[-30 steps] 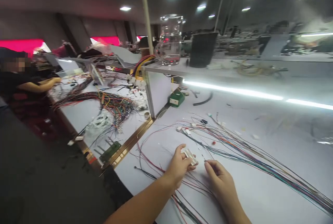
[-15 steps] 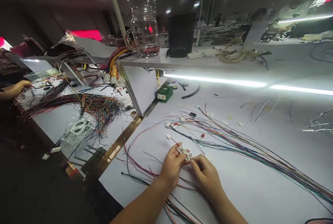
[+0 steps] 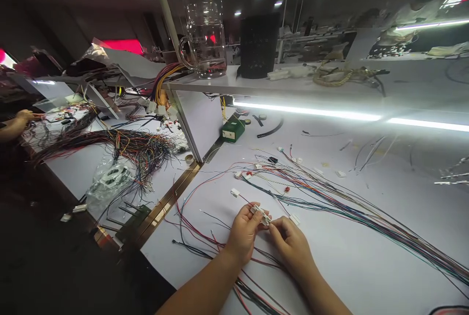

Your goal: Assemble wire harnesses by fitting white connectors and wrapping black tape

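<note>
My left hand [image 3: 242,233] pinches a small white plastic connector [image 3: 260,214] just above the white bench [image 3: 351,266]. My right hand [image 3: 291,244] meets it from the right, fingertips pinched at the connector's end, apparently on a thin wire too fine to make out. A long bundle of coloured wires [image 3: 351,212] fans across the bench from beyond my hands to the right edge. Red and dark wires [image 3: 205,244] loop under my left wrist. Small loose white connectors [image 3: 235,192] lie close to my hands.
A shelf [image 3: 293,88] above the bench carries a glass jug [image 3: 203,29], a black mesh cup [image 3: 257,46] and a coil of rope [image 3: 335,78]. A green box [image 3: 232,131] sits at the back. On the left bench lies a wire tangle [image 3: 128,146], with another person's hand [image 3: 20,119].
The view swung right and down from one second ago. My right hand moved from apart on the bench to meet the connector in my left hand; since half a second ago little has shifted.
</note>
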{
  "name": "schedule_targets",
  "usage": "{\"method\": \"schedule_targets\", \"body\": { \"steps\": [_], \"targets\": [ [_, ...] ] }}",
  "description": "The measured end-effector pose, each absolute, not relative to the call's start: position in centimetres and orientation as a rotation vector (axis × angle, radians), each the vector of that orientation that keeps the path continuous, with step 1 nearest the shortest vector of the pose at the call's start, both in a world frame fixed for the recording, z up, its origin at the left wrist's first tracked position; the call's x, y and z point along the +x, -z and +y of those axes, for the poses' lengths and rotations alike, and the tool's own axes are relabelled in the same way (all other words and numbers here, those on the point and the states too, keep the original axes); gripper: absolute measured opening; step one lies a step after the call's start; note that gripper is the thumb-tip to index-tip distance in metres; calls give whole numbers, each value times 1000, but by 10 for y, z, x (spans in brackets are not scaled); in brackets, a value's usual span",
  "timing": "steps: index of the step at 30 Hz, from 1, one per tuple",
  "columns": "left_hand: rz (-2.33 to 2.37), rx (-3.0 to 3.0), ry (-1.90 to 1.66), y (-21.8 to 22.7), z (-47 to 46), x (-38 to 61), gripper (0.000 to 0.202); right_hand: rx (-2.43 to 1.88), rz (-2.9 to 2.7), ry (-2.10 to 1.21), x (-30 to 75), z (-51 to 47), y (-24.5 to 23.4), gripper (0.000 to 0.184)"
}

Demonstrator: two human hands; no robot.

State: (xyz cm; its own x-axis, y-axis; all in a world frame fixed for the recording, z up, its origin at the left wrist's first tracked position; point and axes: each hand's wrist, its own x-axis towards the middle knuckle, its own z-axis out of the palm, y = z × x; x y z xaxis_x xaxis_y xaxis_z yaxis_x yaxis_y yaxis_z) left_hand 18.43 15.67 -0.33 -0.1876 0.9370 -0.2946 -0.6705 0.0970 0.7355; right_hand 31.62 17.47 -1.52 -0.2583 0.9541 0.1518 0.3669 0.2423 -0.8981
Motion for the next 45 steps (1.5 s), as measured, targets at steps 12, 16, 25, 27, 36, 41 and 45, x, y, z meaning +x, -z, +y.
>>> {"method": "schedule_targets", "body": {
  "steps": [12, 16, 25, 27, 36, 41, 45],
  "targets": [
    [955, 373, -1540, 1, 156, 186, 31, -1245, -1853, -979, 320, 174, 4, 26],
    [961, 366, -1536, 6, 157, 186, 33, -1245, -1850, -969, 320, 174, 2, 26],
    [943, 435, -1517, 6, 158, 186, 34, -1298, -1866, -954, 319, 174, 2, 24],
    [924, 461, -1494, 6, 158, 184, 39, -1302, -1875, -950, 319, 175, 5, 23],
    [983, 445, -1487, 7, 157, 185, 46, -1321, -1882, -969, 319, 175, 11, 23],
    [859, 449, -1444, 3, 156, 180, 40, -1329, -1810, -1046, 321, 178, 14, 24],
    [857, 381, -1453, 6, 157, 177, 28, -1346, -1777, -1090, 323, 180, 19, 22]
  ]
}}
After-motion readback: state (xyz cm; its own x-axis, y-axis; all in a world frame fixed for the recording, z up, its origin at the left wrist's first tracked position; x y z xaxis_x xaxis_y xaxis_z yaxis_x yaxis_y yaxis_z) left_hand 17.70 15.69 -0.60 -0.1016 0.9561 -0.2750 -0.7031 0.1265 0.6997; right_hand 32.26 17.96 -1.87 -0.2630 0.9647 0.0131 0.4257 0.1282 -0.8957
